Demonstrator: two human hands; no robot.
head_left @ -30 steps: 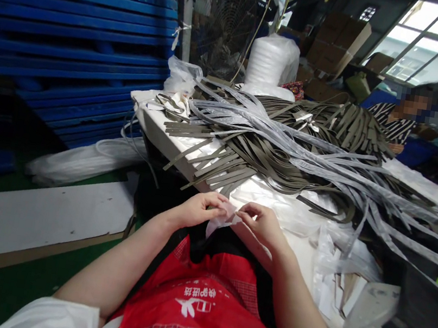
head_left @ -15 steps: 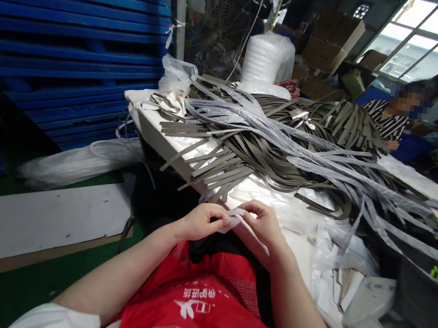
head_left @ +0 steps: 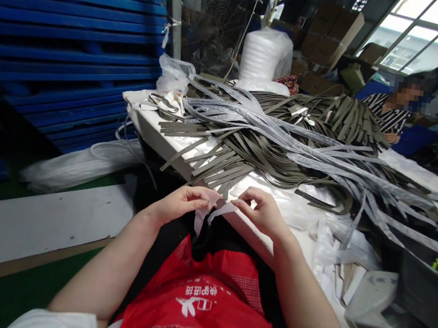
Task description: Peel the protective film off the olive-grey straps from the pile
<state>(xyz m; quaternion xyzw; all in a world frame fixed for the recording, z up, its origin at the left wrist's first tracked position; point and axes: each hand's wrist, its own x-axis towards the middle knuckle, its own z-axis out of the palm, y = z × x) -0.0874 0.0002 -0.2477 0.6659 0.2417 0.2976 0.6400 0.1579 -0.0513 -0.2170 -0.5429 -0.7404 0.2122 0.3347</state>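
The left grip was closed in a pinch, thumb against fingertips, on a thin white film, whose free end hung straight down below it; so fine and limp a material probably left little else to take hold of than its edge. The right grip, just across from it, pinched a narrow white strip that slanted down toward the left grip, and whether the two hanging parts made one piece or two could not be told. Both grips stood close together near the front edge of the bench, above the red apron, likely because there the loose ends could dangle without catching on anything and stay in plain sight. Just beyond the grips lay olive-grey strips, their cut ends fanned toward the near edge, an arrangement that seemed to keep single ends within easy reach. Across them, farther beyond and to the right, ran long translucent grey bands, draped loosely, perhaps since they were too long to lie straight. A white roll stood on end well beyond both grips, upright presumably to take little room. Far past the right grip sat a co-worker in a striped sleeve, behind the heap and well apart from the white pieces.
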